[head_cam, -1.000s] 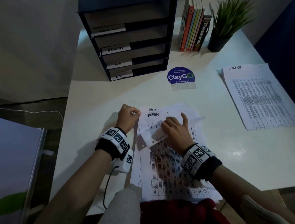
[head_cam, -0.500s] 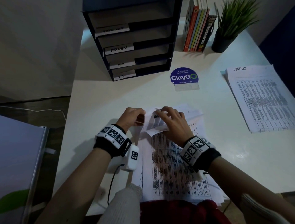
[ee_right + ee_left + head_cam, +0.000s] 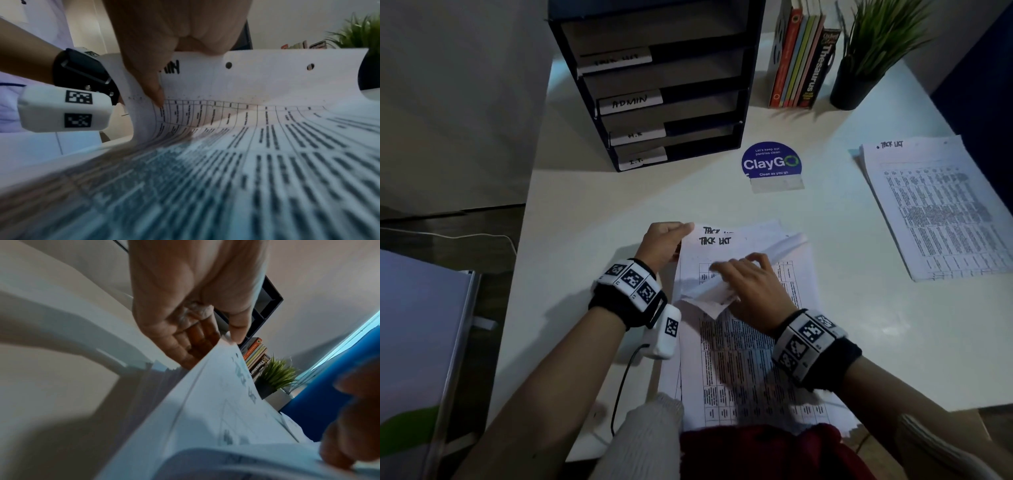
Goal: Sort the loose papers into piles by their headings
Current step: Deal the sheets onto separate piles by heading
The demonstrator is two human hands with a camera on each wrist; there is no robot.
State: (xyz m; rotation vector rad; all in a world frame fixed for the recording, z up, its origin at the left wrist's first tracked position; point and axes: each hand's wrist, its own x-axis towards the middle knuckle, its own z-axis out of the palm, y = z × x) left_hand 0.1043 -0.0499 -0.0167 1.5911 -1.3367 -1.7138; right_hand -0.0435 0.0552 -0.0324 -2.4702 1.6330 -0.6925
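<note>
A stack of loose printed papers (image 3: 743,370) lies at the table's front edge. My right hand (image 3: 739,274) grips the top sheet (image 3: 710,296), bent back toward me. In the right wrist view my thumb (image 3: 156,94) presses this curled, hole-punched sheet (image 3: 257,78), whose heading ends in "MIN". The sheet uncovered beneath (image 3: 722,246) is headed TACK LIST, with another like it behind. My left hand (image 3: 681,234) pinches its top left corner, thumb above and fingers below (image 3: 226,339). A sorted pile headed TACK LIST (image 3: 935,209) lies at the right.
A dark filing tray (image 3: 654,85) with labelled shelves, among them ADMIN, stands at the back. Books (image 3: 801,58) and a potted plant (image 3: 866,58) stand at the back right. A blue ClayGo sign (image 3: 772,164) sits mid-table. A grey surface (image 3: 417,342) lies beyond the table's left edge.
My right hand has pulled the ADMIN sheet's top back toward me, uncovering a TACK LIST heading. My left hand has stayed at the stack's top left corner.
</note>
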